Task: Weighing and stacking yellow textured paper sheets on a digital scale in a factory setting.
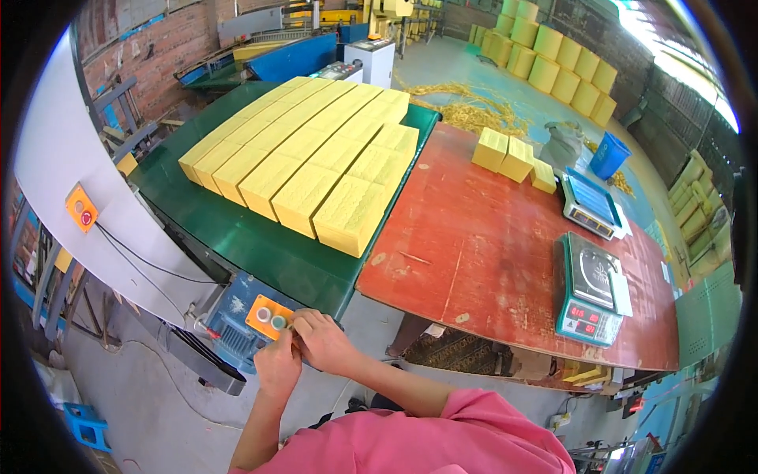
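Orange control box (268, 317), one of two in view, sits on the blue motor housing (237, 320) at the near end of the green conveyor belt (260, 245). It carries two round buttons side by side. The second orange box (81, 208), with one red button, is fixed to the grey machine panel (71, 150) further left.

Both hands meet at the near box. Right hand (325, 341): fingers curled, tips pinched together at the box's right edge, just beside the buttons; whether they grip something small or only press the box, cannot tell, as the tips are too small to read. Left hand (278, 365): fingers folded in, knuckles up, touching the right hand just below the box; nothing seen in it.

Yellow blocks (304, 146) cover the belt in long tight rows, roughly seven rows across. Three loose yellow blocks (512, 160) stand on the red table (489, 253). Two weighing scales on that table: near one (588, 288) with a lit display, far one (592, 204) behind it. One blue bucket (609, 155) on the floor beyond. Stacked yellow bales (553, 55) along the far wall.
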A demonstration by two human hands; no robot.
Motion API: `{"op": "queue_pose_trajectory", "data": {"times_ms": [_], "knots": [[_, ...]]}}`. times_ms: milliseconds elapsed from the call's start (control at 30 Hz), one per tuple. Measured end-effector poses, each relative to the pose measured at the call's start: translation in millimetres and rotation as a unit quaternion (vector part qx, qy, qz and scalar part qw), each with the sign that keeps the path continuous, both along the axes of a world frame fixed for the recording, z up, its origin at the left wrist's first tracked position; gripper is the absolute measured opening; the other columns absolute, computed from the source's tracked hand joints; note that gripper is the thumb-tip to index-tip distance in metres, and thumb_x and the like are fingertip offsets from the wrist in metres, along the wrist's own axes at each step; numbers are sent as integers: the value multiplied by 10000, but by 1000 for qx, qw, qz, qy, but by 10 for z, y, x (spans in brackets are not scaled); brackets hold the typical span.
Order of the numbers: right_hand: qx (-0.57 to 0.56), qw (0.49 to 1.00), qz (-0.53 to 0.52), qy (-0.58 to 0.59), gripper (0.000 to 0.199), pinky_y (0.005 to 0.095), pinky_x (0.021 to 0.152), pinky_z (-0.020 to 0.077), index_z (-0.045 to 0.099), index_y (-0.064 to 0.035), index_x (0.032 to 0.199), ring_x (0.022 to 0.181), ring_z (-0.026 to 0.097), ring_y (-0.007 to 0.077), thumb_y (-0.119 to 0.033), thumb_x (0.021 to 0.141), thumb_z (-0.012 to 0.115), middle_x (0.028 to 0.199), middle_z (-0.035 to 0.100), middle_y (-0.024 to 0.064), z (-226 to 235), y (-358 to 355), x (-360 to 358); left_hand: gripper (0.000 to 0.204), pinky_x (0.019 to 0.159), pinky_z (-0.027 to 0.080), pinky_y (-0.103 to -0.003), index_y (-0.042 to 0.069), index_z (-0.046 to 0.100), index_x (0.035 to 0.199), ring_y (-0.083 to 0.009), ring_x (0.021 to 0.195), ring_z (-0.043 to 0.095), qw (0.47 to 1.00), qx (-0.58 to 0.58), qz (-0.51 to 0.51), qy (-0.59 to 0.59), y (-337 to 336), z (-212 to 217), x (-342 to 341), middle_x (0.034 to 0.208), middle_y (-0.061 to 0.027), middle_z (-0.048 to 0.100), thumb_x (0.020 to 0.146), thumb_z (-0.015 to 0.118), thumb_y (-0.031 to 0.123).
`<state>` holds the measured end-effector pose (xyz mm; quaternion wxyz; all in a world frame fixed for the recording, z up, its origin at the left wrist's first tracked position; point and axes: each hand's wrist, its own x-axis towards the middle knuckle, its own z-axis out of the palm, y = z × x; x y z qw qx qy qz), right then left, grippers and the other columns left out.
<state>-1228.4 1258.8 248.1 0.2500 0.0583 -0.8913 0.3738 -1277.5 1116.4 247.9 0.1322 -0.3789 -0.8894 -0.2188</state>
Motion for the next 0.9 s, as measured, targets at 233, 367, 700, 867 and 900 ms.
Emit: {"op": "queue_pose_trajectory", "data": {"times_ms": [233, 367, 700, 867, 900], "knots": [[9, 1000, -10, -12, 259, 423, 906, 443, 529, -15, 1068, 1122, 548, 352, -83, 834, 614, 1175, 584, 165, -38, -17, -5, 142, 519, 484, -435, 63, 527, 863, -334, 567, 627, 1000, -5, 2, -5, 9, 45, 15, 624, -152, 609, 787, 646, 77], [12, 1000, -15, -6, 257, 427, 896, 446, 527, -19, 1061, 1113, 550, 354, -87, 831, 618, 1164, 587, 166, -60, -28, -11, 145, 529, 488, -461, 64, 507, 865, -356, 579, 627, 1000, -10, 4, -16, 2, 43, 18, 639, -164, 614, 787, 629, 68], [13, 1000, -24, 13, 257, 427, 876, 456, 524, -24, 1048, 1094, 559, 350, -90, 822, 627, 1150, 589, 159, -88, -34, -25, 149, 541, 488, -463, 58, 518, 897, -358, 594, 631, 1000, -11, -4, -14, -6, 19, 5, 664, -165, 626, 797, 627, 66], [7, 1000, -14, 1, 266, 419, 897, 450, 534, -24, 1070, 1100, 557, 347, -97, 831, 625, 1154, 591, 156, -99, -17, -30, 166, 546, 491, -439, 56, 539, 895, -336, 589, 638, 1000, -14, -4, -4, 0, -7, -19, 629, -156, 617, 777, 654, 81], [3, 1000, -10, 3, 270, 417, 903, 449, 538, -24, 1080, 1101, 556, 346, -99, 835, 625, 1155, 591, 155, -103, -13, -29, 166, 546, 491, -439, 56, 539, 895, -336, 589, 638, 1000, -16, -6, -4, 5, 3, -15, 629, -156, 617, 777, 654, 81]]}}
